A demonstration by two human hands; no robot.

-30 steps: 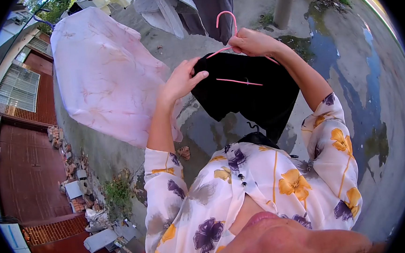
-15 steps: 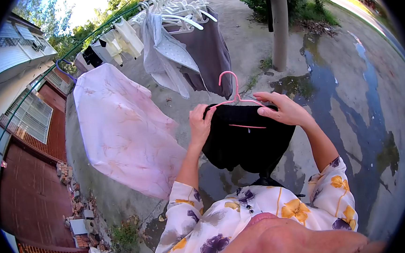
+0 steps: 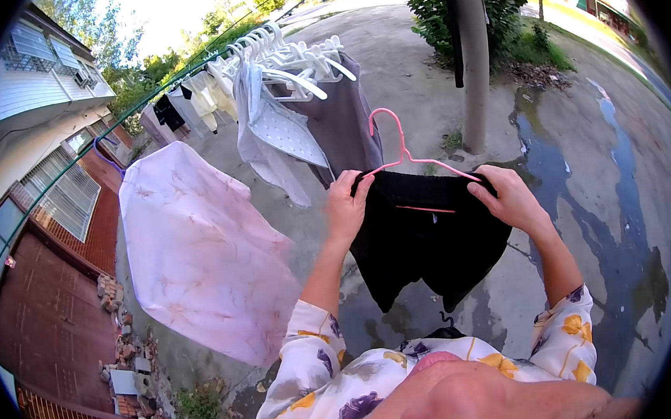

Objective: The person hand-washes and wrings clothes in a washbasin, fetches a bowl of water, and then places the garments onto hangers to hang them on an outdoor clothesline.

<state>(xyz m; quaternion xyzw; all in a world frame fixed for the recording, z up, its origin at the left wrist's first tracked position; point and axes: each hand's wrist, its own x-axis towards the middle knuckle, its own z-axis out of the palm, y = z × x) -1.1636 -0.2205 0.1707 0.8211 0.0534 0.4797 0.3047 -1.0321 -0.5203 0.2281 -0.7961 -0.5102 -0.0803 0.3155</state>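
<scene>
In the head view, black shorts point(image 3: 431, 242) hang in front of me on a pink hanger point(image 3: 403, 155). The hanger's hook points up, and part of its lower bar shows against the black waistband. My left hand point(image 3: 345, 209) is closed on the waistband's left corner, by the hanger's end. At the opposite corner, my right hand point(image 3: 512, 197) grips the waistband with the thumb in front. The two short legs hang loose below.
To the left, a pale pink garment point(image 3: 198, 250) hangs by a purple hanger point(image 3: 107, 154) on a green line point(image 3: 59, 155). White hangers point(image 3: 302, 64) bunch further along, with grey clothes point(image 3: 345, 123). A pole point(image 3: 475, 67) stands ahead; wet patches point(image 3: 575, 193) lie right.
Both hands and the shorts have risen and moved away from my body, slightly right. The shorts now hang longer with both legs visible. My right hand has wrapped round the waistband corner.
</scene>
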